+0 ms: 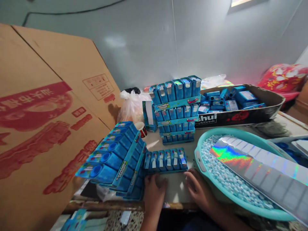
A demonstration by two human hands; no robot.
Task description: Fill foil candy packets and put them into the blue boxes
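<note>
Evidently, the left hand (154, 191) and the right hand (198, 184) are well apart, fingers loosely curved, neither clamped on anything visible; their fingertips lie at the near corners of the pack (161, 160), and whether they touch it cannot be told. The pack, a row of six blue boxes in a shallow printed sleeve, lies on the table (174, 189) just ahead of them. It should prove light, of thin, fairly stiff card that dents under a hard squeeze, its glossy faces somewhat slippery; the best hold is probably low at the two short ends, with even pressure so that the boxes do not slip from the sleeve. Bare table opens on the near side, between the hands, bounded by the front edge. To the left, the slanted stack (124, 157) crowds the pack; to the right, the tub (225, 131) of pale pellets (228, 176), with a shiny sheet (260, 166) across it, limits sideways travel. Behind, beyond a narrow strip, rises the tall stack (178, 112), and farther left leans the carton (55, 109).
</note>
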